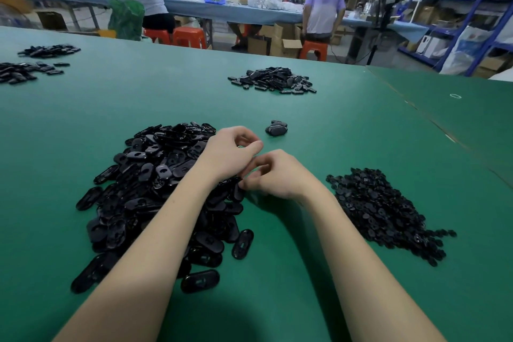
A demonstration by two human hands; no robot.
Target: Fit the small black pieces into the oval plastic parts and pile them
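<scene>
While curled fingers hide whatever both hands hold, left hand (231, 153) meets right hand (273, 175) beside the oval parts pile (155, 180); grip and orientation unclear.

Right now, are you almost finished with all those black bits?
Not nearly. Done: only a tiny stack beyond the hands. In hand: the left hand and right hand work together, the piece hidden. Left: the big oval pile and small-pieces heap.

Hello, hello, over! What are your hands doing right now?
Left hand and right hand together, fingers curled; held piece hidden. Big oval pile left, small pieces right, few finished ones ahead. Nothing in the way.
</scene>
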